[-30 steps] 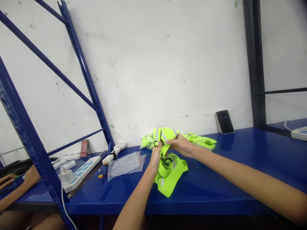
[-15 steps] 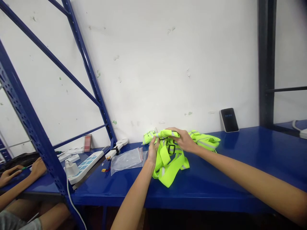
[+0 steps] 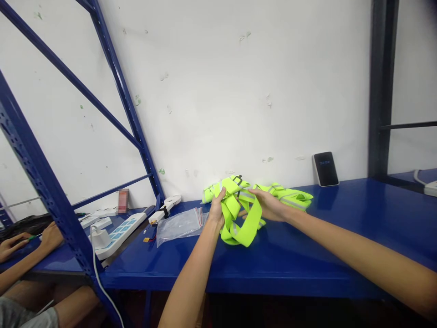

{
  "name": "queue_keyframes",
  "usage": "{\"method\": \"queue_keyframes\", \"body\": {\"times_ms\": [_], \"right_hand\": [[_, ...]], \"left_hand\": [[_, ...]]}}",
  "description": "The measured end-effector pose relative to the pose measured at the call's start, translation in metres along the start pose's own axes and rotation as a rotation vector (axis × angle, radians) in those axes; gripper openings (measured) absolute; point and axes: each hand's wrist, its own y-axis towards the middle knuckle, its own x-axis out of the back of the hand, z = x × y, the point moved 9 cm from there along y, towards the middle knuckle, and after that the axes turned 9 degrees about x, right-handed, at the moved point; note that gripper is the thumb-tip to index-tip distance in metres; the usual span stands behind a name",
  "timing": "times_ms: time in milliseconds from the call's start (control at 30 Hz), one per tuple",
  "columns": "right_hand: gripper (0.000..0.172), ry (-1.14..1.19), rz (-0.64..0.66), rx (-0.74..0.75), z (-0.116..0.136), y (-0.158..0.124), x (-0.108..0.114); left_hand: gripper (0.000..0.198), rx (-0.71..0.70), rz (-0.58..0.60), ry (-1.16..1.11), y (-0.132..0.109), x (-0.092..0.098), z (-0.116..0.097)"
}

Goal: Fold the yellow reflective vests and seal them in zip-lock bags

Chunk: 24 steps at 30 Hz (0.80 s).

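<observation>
A bundle of neon yellow-green reflective straps (image 3: 251,230) with grey stripes hangs in loops between my hands, just over the blue table. My left hand (image 3: 216,207) is closed around the left side of the bundle, thumb on top. On the right side, my right hand (image 3: 271,206) has its thumb at the edge of a strap and its fingers partly hidden behind the loop. A black buckle (image 3: 239,179) shows at the top of the bundle. More neon reflective straps (image 3: 295,198) lie on the table behind my right hand.
Left of the bundle lie a clear zip bag (image 3: 179,225) and a white handheld fan (image 3: 164,212). A power strip (image 3: 123,234) sits by the blue rack post (image 3: 51,182). At far left are a co-worker's hands (image 3: 51,237). A black-screened device (image 3: 326,168) leans against the wall.
The straps have been turned and gathered in my hands: the buckle moved from the middle to the top, and the hanging loop rose. My right hand shifted from the top down to the right side.
</observation>
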Motion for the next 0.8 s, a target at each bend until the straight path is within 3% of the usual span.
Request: {"method": "queue_keyframes", "body": {"times_ms": [200,467,667,800], "right_hand": [[0.057,0.174,0.019,-0.102,-0.003,-0.005,-0.016],[0.043,0.01,-0.209,0.054,-0.022,0.008,0.014],[0.06,0.092,-0.177,0.085,-0.018,0.006,0.008],[0.049,0.092,-0.247,0.143,-0.017,0.004,0.014]], "left_hand": [[0.063,-0.161,0.03,0.161,0.011,0.002,-0.017],[0.062,-0.176,0.076,0.163,0.009,-0.006,-0.004],[0.052,-0.206,0.048,0.161,0.012,-0.006,-0.004],[0.051,-0.238,0.072,0.078,0.006,-0.008,-0.01]]}}
